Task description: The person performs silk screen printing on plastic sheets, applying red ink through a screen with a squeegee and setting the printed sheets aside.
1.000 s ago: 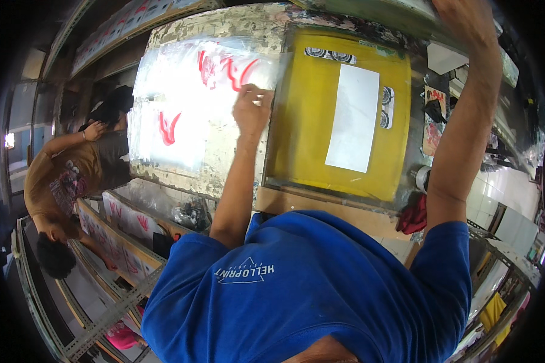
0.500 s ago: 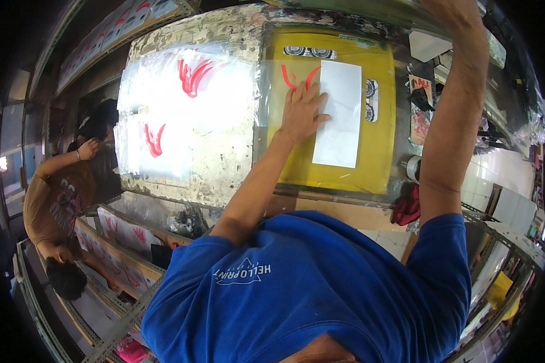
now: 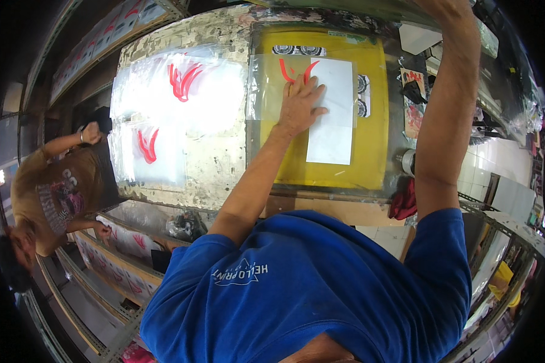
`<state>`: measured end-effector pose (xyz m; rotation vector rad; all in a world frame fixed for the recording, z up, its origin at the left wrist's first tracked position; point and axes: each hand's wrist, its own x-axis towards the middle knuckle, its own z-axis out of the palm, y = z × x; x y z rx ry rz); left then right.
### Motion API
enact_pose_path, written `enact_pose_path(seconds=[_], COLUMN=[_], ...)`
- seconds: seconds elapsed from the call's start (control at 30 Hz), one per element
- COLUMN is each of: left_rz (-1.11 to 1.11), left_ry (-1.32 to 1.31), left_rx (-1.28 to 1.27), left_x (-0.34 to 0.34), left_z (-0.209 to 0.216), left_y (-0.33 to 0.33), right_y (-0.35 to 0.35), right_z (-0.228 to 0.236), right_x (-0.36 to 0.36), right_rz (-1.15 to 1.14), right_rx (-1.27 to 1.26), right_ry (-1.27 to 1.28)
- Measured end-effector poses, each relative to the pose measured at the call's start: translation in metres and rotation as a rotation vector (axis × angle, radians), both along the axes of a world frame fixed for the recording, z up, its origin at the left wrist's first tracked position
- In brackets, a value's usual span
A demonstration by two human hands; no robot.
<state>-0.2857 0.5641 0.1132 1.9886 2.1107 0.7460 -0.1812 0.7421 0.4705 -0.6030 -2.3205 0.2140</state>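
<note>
Fingers spread, gripping nothing, the left hand (image 3: 300,109) rests on the clear plastic sheet (image 3: 264,91) across the far half of the yellow panel (image 3: 369,160), where even pressure should hold it flat; the right hand's (image 3: 447,8) fingers I can't make out.

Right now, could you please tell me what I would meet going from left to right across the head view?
Brown-shirted co-worker, red-marked sheets, left hand, vertical black-and-white printed strip, dark red cloth, right forearm.
</note>
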Motion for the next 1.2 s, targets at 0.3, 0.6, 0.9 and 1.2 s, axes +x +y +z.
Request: enact_pose_path(seconds=[0.3, 0.6, 0.9, 1.2], left_rz=[0.015, 0.025, 0.249, 0.517], left_ry=[0.003, 0.001, -0.921, -1.200], left_rx=[-0.004, -0.048, 0.731, 0.279], left_x=[0.004, 0.000, 0.000, 0.007], left_z=[-0.005, 0.004, 0.125, 0.072], left_y=[0.001, 0.001, -0.025, -0.138], right_y=[0.002, -0.023, -0.035, -0.127], right_z=[-0.004, 0.001, -0.050, -0.163], right_x=[0.002, 0.006, 0.032, 0.073], right_rz=[0.036, 0.045, 0.027, 0.021], right_rx=[0.087, 0.121, 0.143, -0.102], right_ry=[0.032, 0.022, 0.034, -0.149])
